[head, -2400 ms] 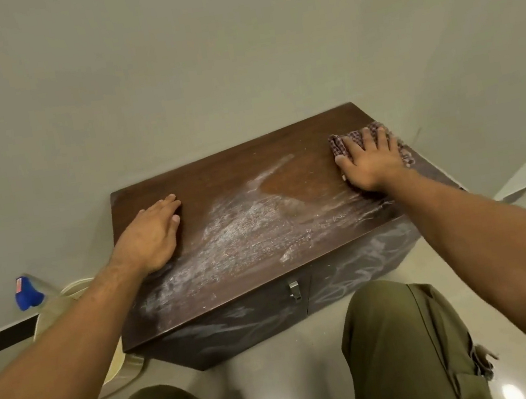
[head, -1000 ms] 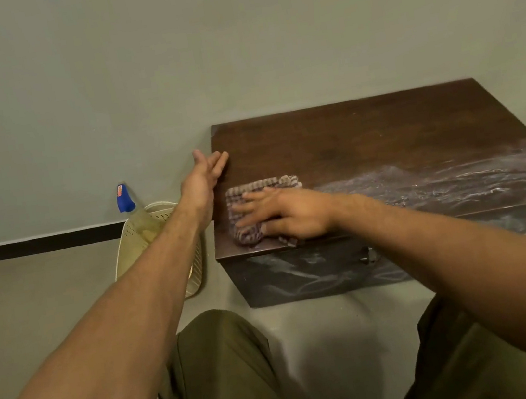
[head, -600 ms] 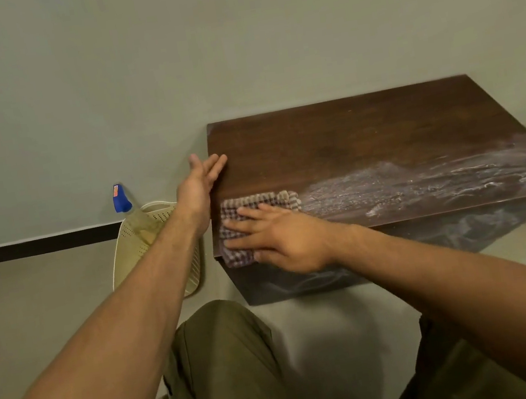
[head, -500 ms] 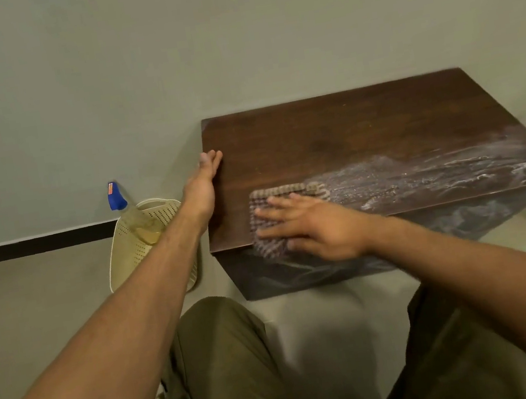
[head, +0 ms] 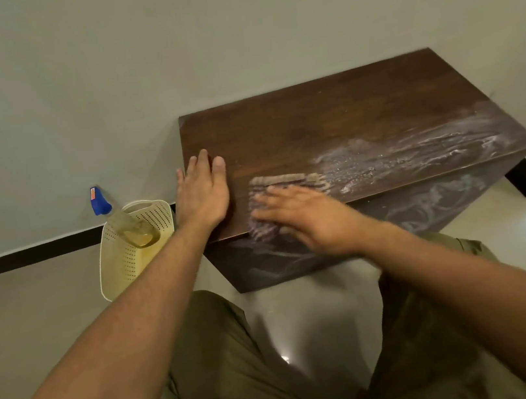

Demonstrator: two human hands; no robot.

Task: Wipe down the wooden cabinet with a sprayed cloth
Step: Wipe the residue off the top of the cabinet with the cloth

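Note:
A low dark wooden cabinet (head: 327,114) stands against the wall. Its far half looks clean, while whitish streaks cover the near right part of the top and the front face. My right hand (head: 305,217) lies flat on a checked cloth (head: 281,184) at the near left front edge of the top, blurred by motion. My left hand (head: 202,191) rests flat, palm down, on the top's left edge, beside the cloth and holding nothing.
A cream perforated basket (head: 129,250) sits on the floor left of the cabinet, with a spray bottle with a blue nozzle (head: 110,212) leaning in it. My knees in olive trousers (head: 219,370) are close in front. The glossy floor (head: 306,316) reflects lights.
My right hand swept the cloth from the far right corner across to the near left corner and keeps rubbing there. My left hand shifted from the top's edge to lie flat on it.

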